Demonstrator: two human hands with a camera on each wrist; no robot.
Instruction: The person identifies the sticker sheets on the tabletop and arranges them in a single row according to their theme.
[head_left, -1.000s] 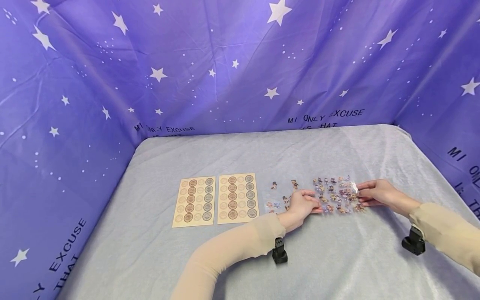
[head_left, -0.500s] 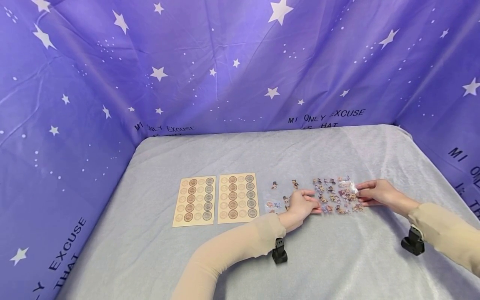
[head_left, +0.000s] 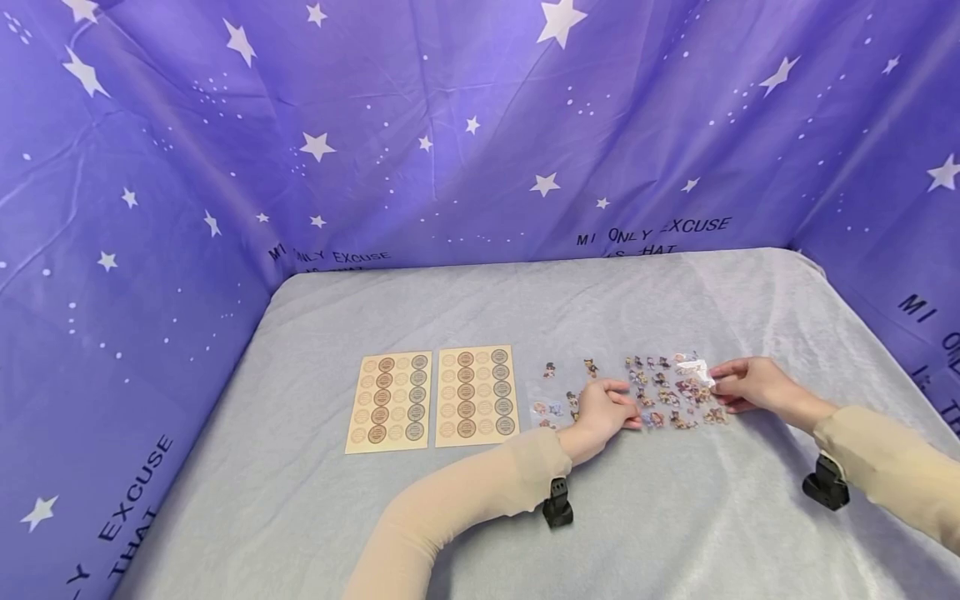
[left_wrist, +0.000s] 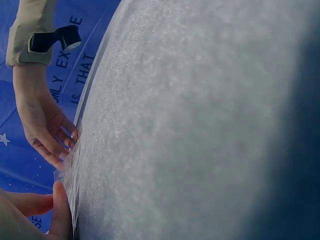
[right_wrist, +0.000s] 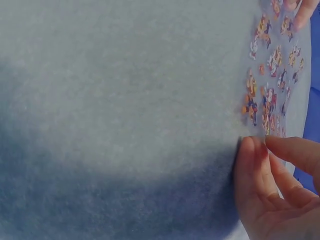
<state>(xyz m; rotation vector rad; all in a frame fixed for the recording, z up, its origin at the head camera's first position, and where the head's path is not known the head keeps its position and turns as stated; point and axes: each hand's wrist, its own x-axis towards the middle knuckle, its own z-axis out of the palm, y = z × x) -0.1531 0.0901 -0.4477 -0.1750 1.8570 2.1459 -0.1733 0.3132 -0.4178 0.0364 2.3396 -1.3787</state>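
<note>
A clear sticker sheet printed with small colourful cartoon figures lies between my two hands at the right of the table. My left hand pinches its left edge between thumb and finger, as the left wrist view shows from close up. On the opposite side, my right hand pinches the right edge, its thumb and fingertips meeting at the sheet's border in the right wrist view. A second clear sticker sheet lies under and left of my left hand, partly hidden by it.
Two cream sheets of round stickers, one farther left and one nearer, lie side by side. Grey plush cloth covers the table. A purple star-print curtain stands behind and at both sides.
The hands stay nearly in place. White glare near the sheet's upper right corner has grown and shifted slightly, so the held sheet's tilt has changed a little.
</note>
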